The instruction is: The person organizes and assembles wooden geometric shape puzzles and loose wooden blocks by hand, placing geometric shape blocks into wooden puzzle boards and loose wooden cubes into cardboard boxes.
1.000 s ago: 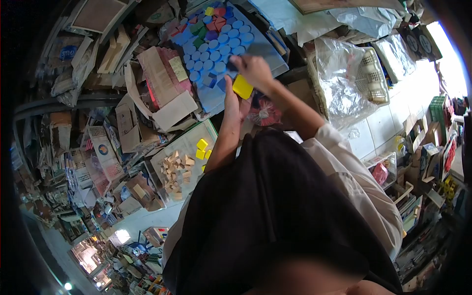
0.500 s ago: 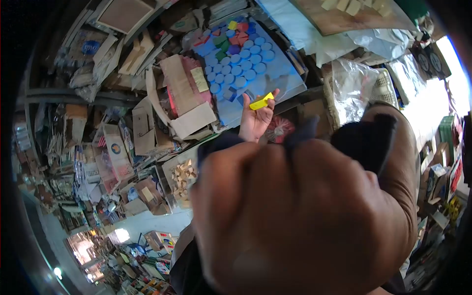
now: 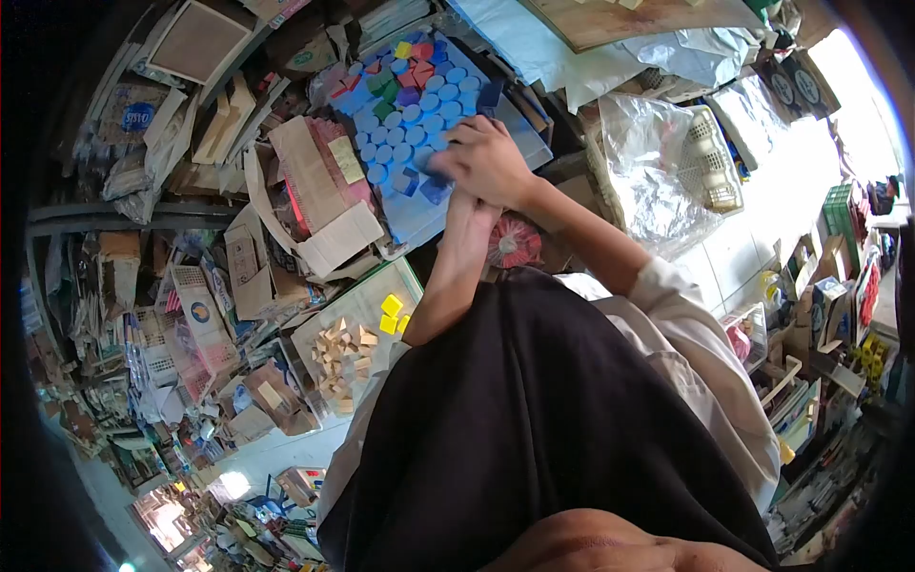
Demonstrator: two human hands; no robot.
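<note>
My right hand (image 3: 491, 164) reaches over the near edge of the blue-covered board (image 3: 529, 153), its fingers curled. A motion-smeared blue block (image 3: 437, 164) is at its fingertips. My left hand (image 3: 474, 212) lies beneath the right one, only its wrist side showing; its fingers are hidden. Rows of light-blue round pieces (image 3: 416, 135) cover the board beside my hands. Dark-blue blocks (image 3: 405, 181) sit at its near left edge. Farther back are red blocks (image 3: 422, 71), green blocks (image 3: 384, 91) and a purple piece (image 3: 408, 96).
A cardboard box (image 3: 334, 243) stands left of the board. Bare wooden blocks (image 3: 338, 357) and yellow blocks (image 3: 391, 306) lie on a tray near my left forearm. To the right is a plastic-covered basket (image 3: 658, 172). A red plastic-wrapped bundle (image 3: 515, 240) sits below my hands.
My right fist has left the foreground by the camera and is now over the board. My left hand has turned under it, and its yellow block no longer shows there. The view has shifted.
</note>
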